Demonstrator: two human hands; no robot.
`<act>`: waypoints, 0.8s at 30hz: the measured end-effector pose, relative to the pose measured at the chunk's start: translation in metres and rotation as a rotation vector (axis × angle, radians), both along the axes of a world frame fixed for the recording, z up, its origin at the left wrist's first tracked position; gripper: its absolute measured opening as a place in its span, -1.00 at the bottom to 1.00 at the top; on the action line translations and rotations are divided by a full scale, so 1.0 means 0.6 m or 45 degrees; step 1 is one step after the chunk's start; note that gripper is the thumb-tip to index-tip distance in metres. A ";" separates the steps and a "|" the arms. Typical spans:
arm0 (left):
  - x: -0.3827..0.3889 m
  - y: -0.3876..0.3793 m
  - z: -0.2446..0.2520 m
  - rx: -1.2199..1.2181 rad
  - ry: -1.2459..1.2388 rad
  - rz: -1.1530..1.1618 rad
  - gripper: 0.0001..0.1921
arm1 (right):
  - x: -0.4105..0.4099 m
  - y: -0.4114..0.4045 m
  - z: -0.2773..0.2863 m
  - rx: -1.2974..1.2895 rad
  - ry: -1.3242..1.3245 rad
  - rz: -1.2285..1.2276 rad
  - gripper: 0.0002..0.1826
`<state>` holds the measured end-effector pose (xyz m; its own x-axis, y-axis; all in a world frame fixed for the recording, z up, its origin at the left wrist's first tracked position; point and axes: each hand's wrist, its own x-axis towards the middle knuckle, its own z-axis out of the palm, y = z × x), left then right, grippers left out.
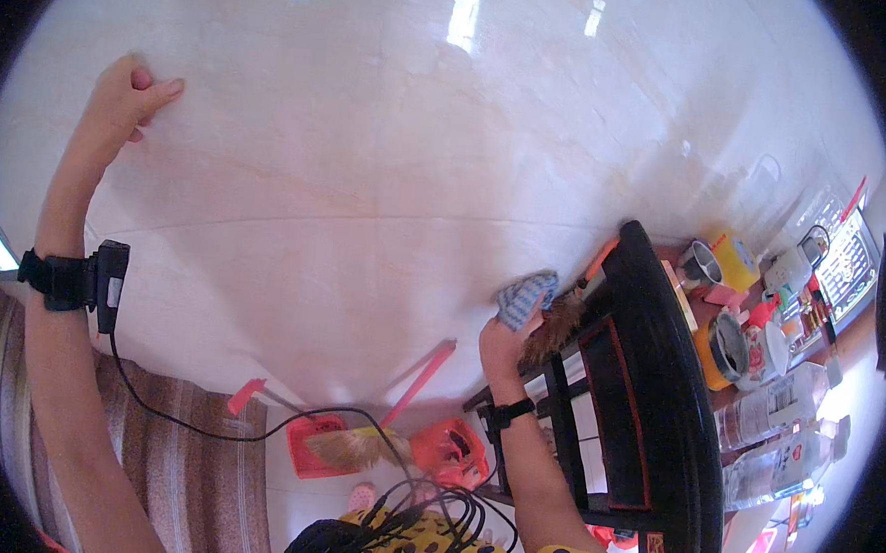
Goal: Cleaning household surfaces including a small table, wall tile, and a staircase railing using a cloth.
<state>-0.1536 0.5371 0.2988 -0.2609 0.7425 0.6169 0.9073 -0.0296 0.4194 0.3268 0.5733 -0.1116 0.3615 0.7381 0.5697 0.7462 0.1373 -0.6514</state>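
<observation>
My left hand [138, 99] is raised at the upper left, in front of the glossy marbled wall tiles [330, 143]. Its fingers are curled in and nothing shows in them; whether it touches the wall I cannot tell. Lower and to the right, my right hand [505, 349] grips a blue-and-white patterned cloth [526, 300] at the wall. Directly beside the cloth is a brush with brown bristles [557, 327] and an orange handle [602, 258], partly hidden by my hand and the dark furniture.
A black wooden cabinet [651, 392] at right bears jars, a yellow container [733, 262] and large plastic bottles [774, 406]. Below are a red dustpan [305, 461], a broom [359, 448] and a red plastic bag [449, 449]. A striped curtain [177, 465] hangs left; a black cable [254, 439] loops across.
</observation>
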 end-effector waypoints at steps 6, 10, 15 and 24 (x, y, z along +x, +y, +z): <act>-0.004 -0.011 -0.007 0.075 -0.012 -0.043 -0.57 | 0.016 0.006 0.108 0.411 -0.319 -0.057 -0.02; 0.002 -0.001 -0.013 0.076 -0.047 -0.076 -0.57 | 0.048 0.035 0.214 0.457 -0.146 -0.143 -0.04; 0.011 -0.007 0.000 0.018 -0.044 -0.024 -0.55 | 0.077 0.067 0.188 0.611 0.049 -0.027 -0.07; 0.015 -0.010 -0.006 0.070 -0.032 0.006 -0.54 | 0.062 -0.052 0.141 0.499 0.651 0.358 -0.25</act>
